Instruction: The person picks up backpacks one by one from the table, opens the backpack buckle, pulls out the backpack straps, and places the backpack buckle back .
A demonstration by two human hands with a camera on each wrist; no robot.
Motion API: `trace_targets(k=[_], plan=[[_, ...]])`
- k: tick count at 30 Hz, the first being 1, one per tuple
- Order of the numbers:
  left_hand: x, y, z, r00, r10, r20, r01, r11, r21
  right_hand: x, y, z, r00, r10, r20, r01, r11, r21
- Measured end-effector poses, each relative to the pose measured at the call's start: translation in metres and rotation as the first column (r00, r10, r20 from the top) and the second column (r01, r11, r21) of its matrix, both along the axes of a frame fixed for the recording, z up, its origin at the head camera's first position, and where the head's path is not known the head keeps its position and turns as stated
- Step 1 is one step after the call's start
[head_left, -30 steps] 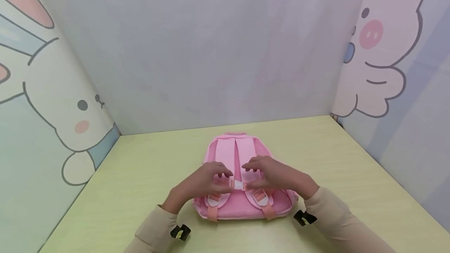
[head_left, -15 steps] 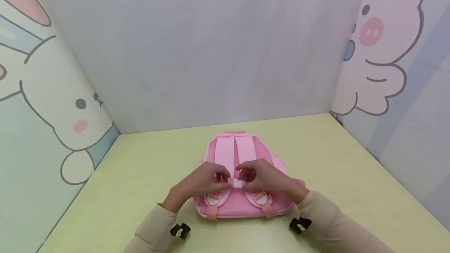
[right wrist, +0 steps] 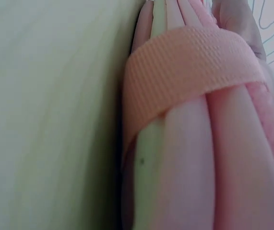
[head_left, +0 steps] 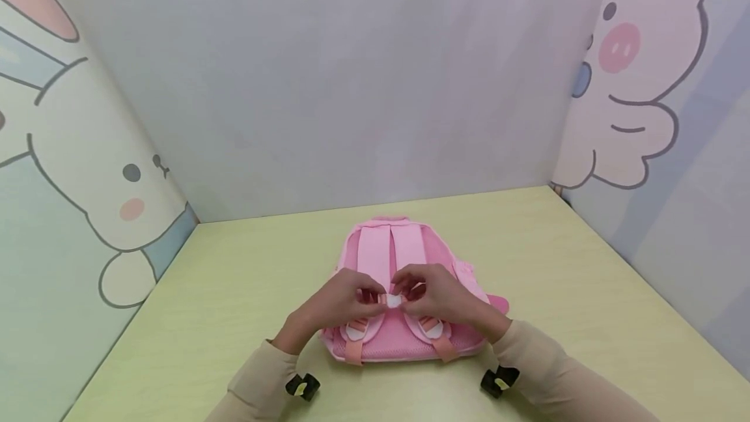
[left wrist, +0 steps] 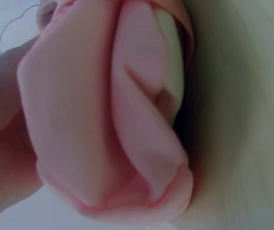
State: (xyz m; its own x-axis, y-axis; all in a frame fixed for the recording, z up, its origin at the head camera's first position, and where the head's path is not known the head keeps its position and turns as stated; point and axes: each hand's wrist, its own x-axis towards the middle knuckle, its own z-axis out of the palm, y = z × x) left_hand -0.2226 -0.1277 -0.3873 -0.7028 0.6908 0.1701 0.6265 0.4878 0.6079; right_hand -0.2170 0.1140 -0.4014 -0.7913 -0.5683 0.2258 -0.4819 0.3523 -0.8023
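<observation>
The left hand point(head_left: 346, 293) at nine o'clock and the right hand point(head_left: 436, 288) at three, spread a second ago, now pinch either end of a white strap buckle point(head_left: 394, 301), so it looks steadied from both sides (latched or not, I cannot tell). The pink backpack point(head_left: 400, 342) lies at six o'clock on the desk point(head_left: 246, 272), straps point(head_left: 374, 249) up, peach webbing point(head_left: 353, 352) at its base.

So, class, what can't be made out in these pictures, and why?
Head: ends of the white buckle, covered by fingers; whether it's fastened, too small.
Head: front of pink backpack, turned down onto the table.
Head: upper beige sleeves, cut off by bottom edge.
Both wrists: buckle, blocked by the backpack.
</observation>
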Motion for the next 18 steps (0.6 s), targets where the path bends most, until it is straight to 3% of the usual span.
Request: trace_targets(k=[4, 7, 12, 18], plan=[[0.0005, 0.0013, -0.0003, 0.999, 0.014, -0.035, -0.014, 1.0, 0.004, 0.0008, -0.0025, -0.0007, 0.999, -0.034, 0.001, 0.034, 0.999, -0.005], [0.0009, 0.0016, -0.0009, 0.999, 0.026, -0.024, -0.026, 1.0, 0.011, 0.002, -0.004, 0.0, 0.999, -0.052, 0.018, 0.052, 0.999, -0.012], [0.0018, 0.0024, -0.0031, 0.995, 0.065, 0.073, -0.068, 0.997, 0.035, 0.0027, -0.0061, 0.0003, 0.994, -0.085, 0.073, 0.086, 0.996, -0.003], [0.0024, 0.0049, -0.0052, 0.977, 0.119, 0.179, -0.134, 0.988, 0.074, 0.0025, -0.0066, -0.0003, 0.98, -0.143, 0.139, 0.142, 0.99, 0.014]])
